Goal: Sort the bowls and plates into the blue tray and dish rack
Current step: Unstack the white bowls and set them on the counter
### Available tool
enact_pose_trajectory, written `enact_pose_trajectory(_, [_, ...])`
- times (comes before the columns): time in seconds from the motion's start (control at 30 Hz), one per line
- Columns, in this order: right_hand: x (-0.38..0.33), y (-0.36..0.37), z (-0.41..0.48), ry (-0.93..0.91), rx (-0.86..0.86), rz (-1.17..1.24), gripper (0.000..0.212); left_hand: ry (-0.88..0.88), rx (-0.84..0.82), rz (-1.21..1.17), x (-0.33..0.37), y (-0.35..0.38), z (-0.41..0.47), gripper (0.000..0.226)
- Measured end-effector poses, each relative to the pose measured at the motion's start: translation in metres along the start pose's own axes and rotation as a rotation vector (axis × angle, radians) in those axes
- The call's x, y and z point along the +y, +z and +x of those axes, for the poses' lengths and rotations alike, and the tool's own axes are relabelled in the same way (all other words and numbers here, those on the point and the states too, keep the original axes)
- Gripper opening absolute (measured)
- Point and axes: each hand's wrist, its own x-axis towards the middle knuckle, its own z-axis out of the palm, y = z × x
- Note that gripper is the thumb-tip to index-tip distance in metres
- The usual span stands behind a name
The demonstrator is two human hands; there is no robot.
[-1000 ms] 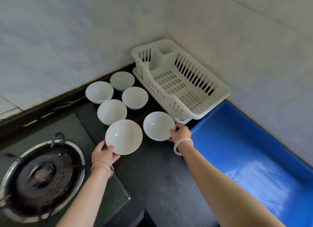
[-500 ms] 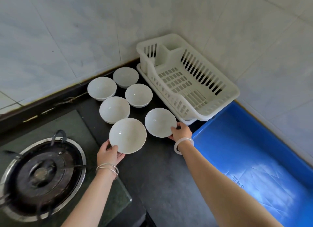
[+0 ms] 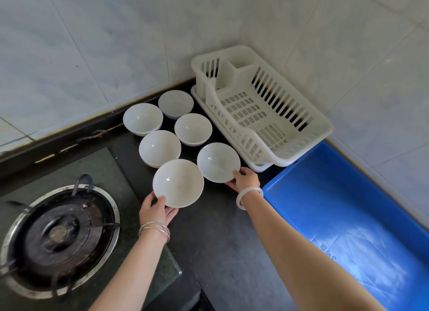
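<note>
Each hand pinches a white bowl by its near rim, the left hand (image 3: 156,210) on the nearest bowl (image 3: 178,183), the right hand (image 3: 245,180) on its neighbour (image 3: 218,162) beside the dish rack (image 3: 301,146); they look rigid, glossy, breakable, and probably slippery.

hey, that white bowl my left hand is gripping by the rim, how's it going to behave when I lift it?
The white bowl looks like glazed ceramic, so probably rigid and fairly heavy for its size. Its glossy surface may be slippery, and the left hand holds only the near rim, so it could tilt. Likely fragile: it sits close to the neighbouring bowl and could chip it.
</note>
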Motion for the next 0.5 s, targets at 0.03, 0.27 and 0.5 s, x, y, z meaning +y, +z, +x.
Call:
enact_pose_trajectory(0.03, [-0.0006, 0.0013, 0.0012, 0.003, -0.004, 0.003, 0.032, 0.0, 0.001, 0.001, 0.0002, -0.0001, 0.0004, 0.039])
enact_pose_trajectory(0.27, [-0.006, 0.0096, 0.0026, 0.019, -0.024, 0.025, 0.034, 0.0, 0.006, 0.008, 0.0013, -0.0002, 0.001, 0.038])
enact_pose_trajectory(0.5, [-0.0065, 0.0065, -0.0029, 0.032, -0.079, 0.073, 0.036, 0.005, 0.01, 0.006, -0.0004, -0.002, 0.0011, 0.035])
